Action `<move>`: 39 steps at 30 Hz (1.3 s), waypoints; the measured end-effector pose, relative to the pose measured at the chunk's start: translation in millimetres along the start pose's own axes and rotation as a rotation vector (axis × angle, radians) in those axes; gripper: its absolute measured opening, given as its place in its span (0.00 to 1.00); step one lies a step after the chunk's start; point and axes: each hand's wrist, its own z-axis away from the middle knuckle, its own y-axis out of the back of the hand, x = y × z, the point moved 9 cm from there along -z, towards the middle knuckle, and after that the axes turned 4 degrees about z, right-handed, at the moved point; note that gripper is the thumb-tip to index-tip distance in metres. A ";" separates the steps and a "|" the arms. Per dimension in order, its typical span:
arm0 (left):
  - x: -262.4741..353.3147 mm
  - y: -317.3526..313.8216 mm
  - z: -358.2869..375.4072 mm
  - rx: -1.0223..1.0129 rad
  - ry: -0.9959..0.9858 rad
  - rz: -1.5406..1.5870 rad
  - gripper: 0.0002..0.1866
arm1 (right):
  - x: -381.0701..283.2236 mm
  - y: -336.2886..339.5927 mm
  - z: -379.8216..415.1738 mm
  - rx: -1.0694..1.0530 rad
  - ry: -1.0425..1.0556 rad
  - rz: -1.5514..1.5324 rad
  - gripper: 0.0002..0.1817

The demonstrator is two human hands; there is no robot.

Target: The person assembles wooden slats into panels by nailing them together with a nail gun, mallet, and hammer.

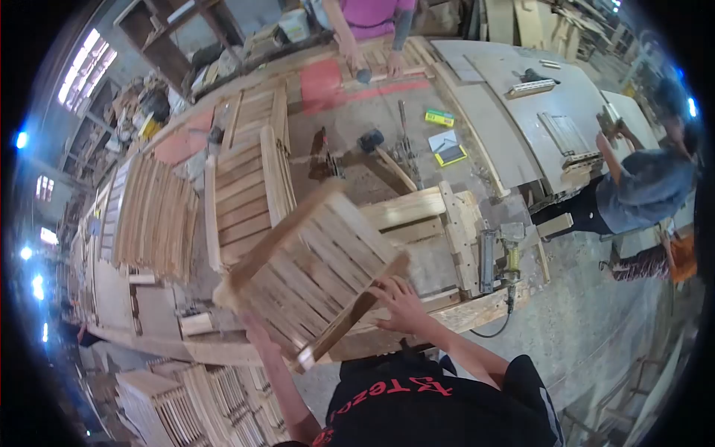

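Observation:
A slatted wooden panel (309, 272) with thick side rails is tilted above the near edge of the workbench, slightly blurred. My right hand (402, 304) grips its lower right rail, fingers bent over the wood. At the panel's lower left is my left hand (262, 339), its fingers mostly hidden behind the frame. Behind the panel, another slatted frame (242, 197) lies on the bench. A nail gun (500, 261) rests on the bench to the right of my right hand.
A stack of slats (153, 216) stands at left. A mallet (383, 156) and yellow boxes (439, 118) lie mid-bench. A person in pink (369, 18) works across the bench; another person (644, 182) stands at right. Slatted pieces (167, 410) are stacked below left.

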 end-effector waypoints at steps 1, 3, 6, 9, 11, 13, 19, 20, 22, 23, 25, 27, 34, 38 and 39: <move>9.3 -33.4 24.1 -0.066 -0.016 -0.021 0.51 | 13.6 10.1 6.4 0.046 -0.005 0.000 0.38; 4.2 -89.6 38.2 -0.114 -0.007 -0.292 0.50 | 45.4 -17.1 30.1 -0.086 -0.056 0.018 0.39; -35.4 -160.7 33.7 -0.219 -0.091 -0.689 0.50 | 87.5 -67.8 75.7 -0.168 -0.174 -0.017 0.36; -106.7 -205.8 4.9 -0.200 -0.094 -0.940 0.47 | 119.1 -67.4 97.1 -0.141 -0.338 0.052 0.30; -138.2 -222.7 5.9 -0.425 -0.015 -1.167 0.41 | 140.0 -65.4 105.5 -0.113 -0.371 0.091 0.26; -139.3 -211.2 26.9 -0.614 -0.070 -1.350 0.36 | 152.9 -75.6 111.0 -0.092 -0.329 0.052 0.23; -108.5 -137.5 44.1 -0.202 -0.298 -1.285 0.27 | 157.4 -89.5 110.1 -0.058 -0.321 0.243 0.19; -128.3 -131.0 39.3 -0.246 -0.236 -1.274 0.25 | 154.6 -86.8 107.5 -0.029 -0.298 0.227 0.18; -167.4 -134.5 35.1 -0.369 -0.253 -1.205 0.22 | 153.1 -89.3 109.3 -0.091 -0.332 0.229 0.18; -164.1 -138.5 37.4 -0.359 -0.296 -1.160 0.20 | 155.9 -91.7 106.9 -0.106 -0.360 0.238 0.18; -158.3 -147.8 45.0 -0.354 -0.373 -1.058 0.18 | 155.9 -94.1 105.5 -0.105 -0.363 0.241 0.19; -155.1 -145.2 44.4 -0.438 -0.391 -1.026 0.18 | 156.2 -94.4 106.5 -0.093 -0.353 0.272 0.19; -157.9 -149.0 20.2 -0.670 -0.393 -1.089 0.18 | 152.6 -93.8 99.0 -0.135 -0.358 0.278 0.20; -99.4 -78.5 -50.9 -0.099 -0.350 -1.068 0.19 | 156.0 -94.7 104.6 -0.139 -0.395 0.288 0.21; -85.2 -33.2 -80.0 0.226 -0.363 -1.043 0.20 | 157.3 -96.6 104.7 -0.135 -0.413 0.287 0.21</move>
